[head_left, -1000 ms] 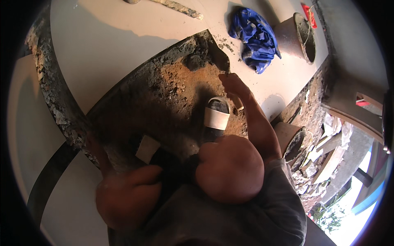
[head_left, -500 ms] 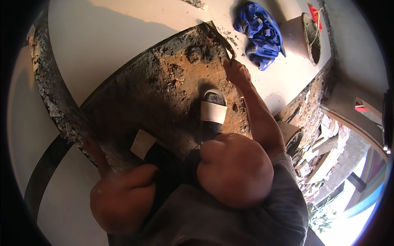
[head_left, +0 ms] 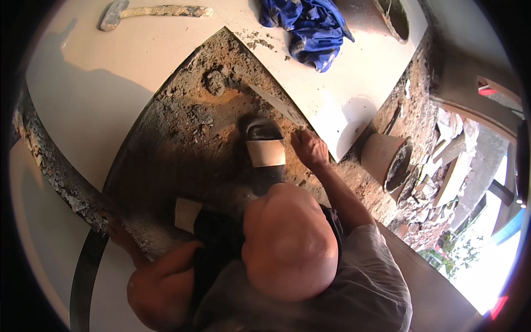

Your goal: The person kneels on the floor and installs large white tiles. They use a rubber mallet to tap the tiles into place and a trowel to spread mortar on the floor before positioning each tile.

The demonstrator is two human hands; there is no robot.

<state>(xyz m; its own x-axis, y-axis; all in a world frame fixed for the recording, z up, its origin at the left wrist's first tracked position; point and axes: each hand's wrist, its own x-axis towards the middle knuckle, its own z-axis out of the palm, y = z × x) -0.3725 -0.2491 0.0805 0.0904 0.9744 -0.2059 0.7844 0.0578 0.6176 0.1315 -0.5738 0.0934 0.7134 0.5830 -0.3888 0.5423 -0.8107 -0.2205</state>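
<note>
My right hand (head_left: 310, 148) is closed round the handle of a long-bladed trowel (head_left: 275, 104). Its pale blade points toward the far corner of a rough patch of brown earth and mortar (head_left: 182, 130), close along the right tile edge. Down on the left, my left hand (head_left: 117, 231) is at a crumbly, mortar-crusted edge (head_left: 61, 171); shadow hides its fingers. Between the hands, my feet in white-strapped slides (head_left: 265, 152) stand on the rough patch, my knees bent up high.
Pale floor tiles (head_left: 149, 50) border the patch. A hammer (head_left: 160, 11) and a crumpled blue cloth (head_left: 310, 33) lie beyond it. On the right are a bucket on its side (head_left: 381, 160), another bucket (head_left: 376, 16) farther back, and broken rubble (head_left: 437, 188).
My right hand has drawn the trowel back from the patch's far corner toward me, and the blade shows flatter. The view has shifted, bringing the hammer fully in. My left hand stays at the crusted edge.
</note>
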